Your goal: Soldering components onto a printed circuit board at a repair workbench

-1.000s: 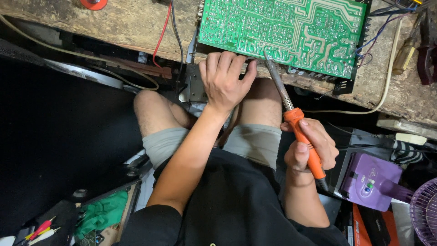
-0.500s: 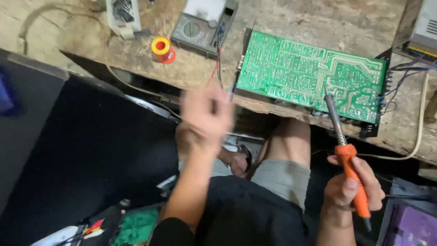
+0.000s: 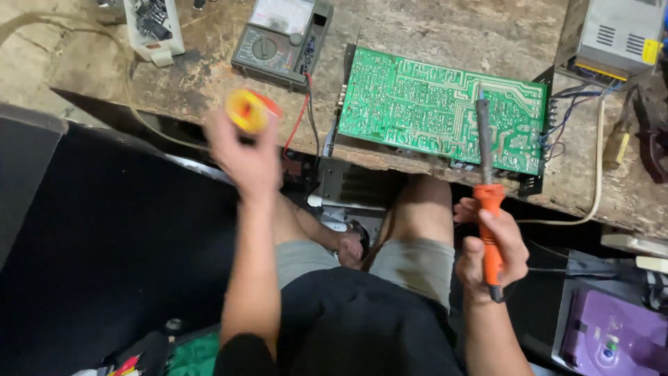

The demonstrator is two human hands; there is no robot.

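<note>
At ten o'clock of the green circuit board [image 3: 442,111], my left hand [image 3: 245,157] has just lifted the yellow solder spool [image 3: 247,111] off the table [image 3: 195,76], fingers clamped round it, while my right hand [image 3: 490,254] stays wrapped on the orange soldering iron [image 3: 487,188], so I judge soldering is about ready.

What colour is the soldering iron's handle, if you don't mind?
Orange, on the soldering iron in the right hand; head view.

On the worn wooden workbench [image 3: 445,28], a grey dial multimeter [image 3: 282,38] is placed left of the green rectangular circuit board [image 3: 438,115]; a grey metal box [image 3: 616,38] is placed right.

I'm at an electronics repair bench: a worn wooden worktop [image 3: 445,28] carrying a green circuit board [image 3: 438,115], an analogue multimeter [image 3: 282,38] and a metal power supply [image 3: 619,35].
</note>
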